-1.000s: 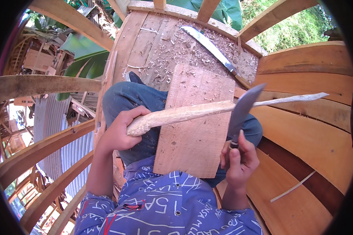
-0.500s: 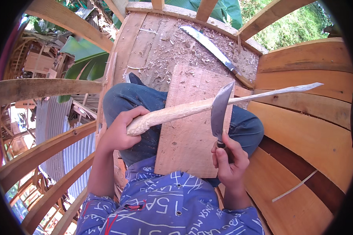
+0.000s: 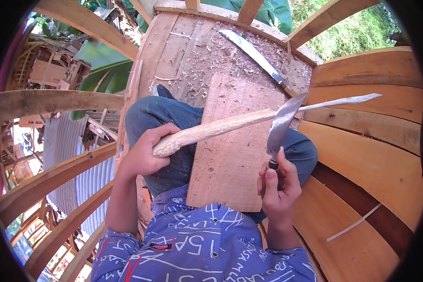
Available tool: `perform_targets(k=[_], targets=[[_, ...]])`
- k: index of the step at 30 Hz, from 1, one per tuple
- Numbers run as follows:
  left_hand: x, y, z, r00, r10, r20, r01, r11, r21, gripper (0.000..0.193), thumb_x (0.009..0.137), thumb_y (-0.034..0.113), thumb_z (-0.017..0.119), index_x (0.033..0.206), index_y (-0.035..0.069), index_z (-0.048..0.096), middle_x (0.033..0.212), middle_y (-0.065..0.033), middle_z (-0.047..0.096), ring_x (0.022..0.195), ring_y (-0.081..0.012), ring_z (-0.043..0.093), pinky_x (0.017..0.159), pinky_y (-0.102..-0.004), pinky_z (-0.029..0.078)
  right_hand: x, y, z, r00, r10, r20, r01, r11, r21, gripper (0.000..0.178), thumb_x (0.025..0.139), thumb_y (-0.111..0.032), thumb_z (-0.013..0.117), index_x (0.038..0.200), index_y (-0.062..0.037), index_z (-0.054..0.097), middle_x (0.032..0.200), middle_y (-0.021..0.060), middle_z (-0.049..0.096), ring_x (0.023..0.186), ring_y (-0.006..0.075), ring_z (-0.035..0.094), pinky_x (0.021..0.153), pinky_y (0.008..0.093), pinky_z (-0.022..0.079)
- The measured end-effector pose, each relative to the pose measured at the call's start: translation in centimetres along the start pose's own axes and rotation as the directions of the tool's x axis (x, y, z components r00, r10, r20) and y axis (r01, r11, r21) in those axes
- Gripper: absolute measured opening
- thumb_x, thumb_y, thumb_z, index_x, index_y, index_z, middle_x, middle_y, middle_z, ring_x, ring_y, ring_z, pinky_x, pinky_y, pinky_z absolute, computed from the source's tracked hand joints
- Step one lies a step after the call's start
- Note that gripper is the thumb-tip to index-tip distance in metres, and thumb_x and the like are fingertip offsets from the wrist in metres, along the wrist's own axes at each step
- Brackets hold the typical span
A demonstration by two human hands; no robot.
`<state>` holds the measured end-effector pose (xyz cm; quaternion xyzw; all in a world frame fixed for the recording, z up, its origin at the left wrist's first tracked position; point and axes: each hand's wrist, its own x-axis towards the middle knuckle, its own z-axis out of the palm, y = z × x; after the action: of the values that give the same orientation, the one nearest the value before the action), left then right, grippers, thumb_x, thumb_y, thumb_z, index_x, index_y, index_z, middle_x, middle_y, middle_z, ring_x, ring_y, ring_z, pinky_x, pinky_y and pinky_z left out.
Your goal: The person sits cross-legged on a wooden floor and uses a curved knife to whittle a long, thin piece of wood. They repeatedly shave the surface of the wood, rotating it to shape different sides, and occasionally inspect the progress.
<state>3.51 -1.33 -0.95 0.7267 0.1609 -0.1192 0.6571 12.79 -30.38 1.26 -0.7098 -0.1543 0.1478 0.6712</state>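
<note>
Blue cloth makes up my shirt (image 3: 188, 263), covered in white letters and lines, with a small red-and-dark patch (image 3: 160, 246) on the chest. My left hand (image 3: 148, 151) is curled closed around the thick, blunt end of a pale, rough-hewn wooden stick (image 3: 221, 127), which slants over a flat, reddish board (image 3: 225, 174) and narrows to a thin, greyish tip on my right. My right hand (image 3: 280, 184) has its fingers wrapped around the dark handle of a curved metal knife (image 3: 282, 126), the blade crossing the stick where it thins, while a long machete (image 3: 250, 50) lies farther off among curly wood shavings (image 3: 211, 54).
</note>
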Motion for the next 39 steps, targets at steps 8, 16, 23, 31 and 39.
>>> perform_targets(k=[8, 16, 23, 31, 39], targets=[[0.2, 0.1, -0.2, 0.999, -0.005, 0.041, 0.005, 1.0, 0.018, 0.047, 0.056, 0.002, 0.054, 0.102, -0.001, 0.057, 0.087, -0.0048, 0.056, 0.083, -0.0122, 0.05, 0.078, -0.0247, 0.041, -0.3, -0.3, 0.2, 0.997, -0.028, 0.074, 0.033, 0.997, -0.066, 0.036, 0.093, 0.002, 0.052, 0.129, 0.0015, 0.051, 0.081, 0.0102, 0.063, 0.062, 0.0082, 0.055, 0.052, 0.0192, 0.044], [0.3, 0.8, 0.0, 0.999, -0.045, 0.029, 0.045, 0.999, 0.019, 0.051, 0.05, 0.005, 0.051, 0.1, -0.003, 0.057, 0.087, -0.0006, 0.052, 0.083, -0.0086, 0.047, 0.076, -0.0208, 0.037, 0.3, -0.4, 0.0, 0.995, -0.035, 0.093, 0.042, 0.996, -0.078, 0.038, 0.091, 0.005, 0.054, 0.129, 0.002, 0.053, 0.086, 0.0113, 0.064, 0.063, 0.0078, 0.056, 0.052, 0.0203, 0.044], [0.0, 0.4, 0.1, 0.999, -0.025, 0.024, 0.024, 1.0, 0.017, 0.05, 0.05, 0.004, 0.051, 0.099, -0.003, 0.057, 0.087, -0.0011, 0.053, 0.081, -0.0088, 0.047, 0.074, -0.0207, 0.036, 0.2, -0.5, 0.3, 0.999, 0.041, -0.025, -0.036, 0.986, 0.162, 0.036, 0.091, 0.005, 0.054, 0.126, 0.0027, 0.055, 0.079, 0.0071, 0.064, 0.057, 0.0061, 0.053, 0.049, 0.0199, 0.043], [0.4, 0.5, 0.2, 0.996, 0.056, 0.066, -0.056, 0.998, 0.002, 0.044, 0.057, 0.002, 0.055, 0.102, -0.001, 0.057, 0.087, -0.0047, 0.057, 0.082, -0.0119, 0.051, 0.077, -0.025, 0.041, -0.1, 0.2, 0.2, 0.997, -0.027, 0.075, 0.019, 0.995, 0.099, 0.037, 0.09, 0.005, 0.056, 0.127, 0.0039, 0.055, 0.08, 0.0095, 0.065, 0.055, 0.006, 0.053, 0.048, 0.0198, 0.042], [0.2, 0.1, 0.2, 0.998, 0.044, 0.049, -0.045, 0.999, 0.014, 0.044, 0.058, 0.002, 0.055, 0.102, 0.0, 0.057, 0.086, -0.005, 0.058, 0.082, -0.0114, 0.052, 0.076, -0.0246, 0.041, -0.5, -0.6, 0.7, 0.978, -0.176, 0.108, 0.168, 0.982, 0.083, 0.038, 0.093, 0.0, 0.054, 0.131, 0.0027, 0.051, 0.081, 0.0133, 0.064, 0.061, 0.0112, 0.057, 0.052, 0.0232, 0.046]])
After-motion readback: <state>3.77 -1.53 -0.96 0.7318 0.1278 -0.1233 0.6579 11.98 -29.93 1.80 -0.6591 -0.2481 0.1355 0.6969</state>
